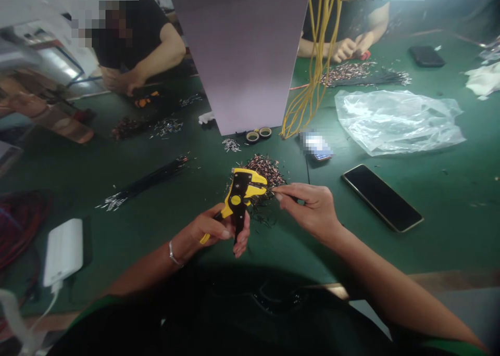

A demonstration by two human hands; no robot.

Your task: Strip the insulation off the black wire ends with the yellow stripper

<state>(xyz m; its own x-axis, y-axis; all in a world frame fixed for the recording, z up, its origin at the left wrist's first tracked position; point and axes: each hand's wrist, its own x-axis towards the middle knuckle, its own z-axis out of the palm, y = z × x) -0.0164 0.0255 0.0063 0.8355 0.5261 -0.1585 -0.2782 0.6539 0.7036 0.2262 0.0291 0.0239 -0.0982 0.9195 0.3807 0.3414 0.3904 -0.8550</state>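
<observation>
Green counter [320, 262]; no lettering legible, phone screen [317, 145] pixelated; left hand [222, 228] wrapped round yellow-black wire stripper [239, 194] above clippings [265, 169]; right hand [308, 205] pinched dark wire [291, 196] at its jaws, wire end hidden.

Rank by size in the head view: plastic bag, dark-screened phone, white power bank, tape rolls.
1. Plastic bag
2. Dark-screened phone and white power bank: too alike to rank
3. Tape rolls, smallest

Your desk [312, 257] lies open between the heap of wire clippings [264, 169] and the phone [382, 197]; the upright panel [246, 59] and hanging yellow cables [318, 49] block you beyond.
</observation>
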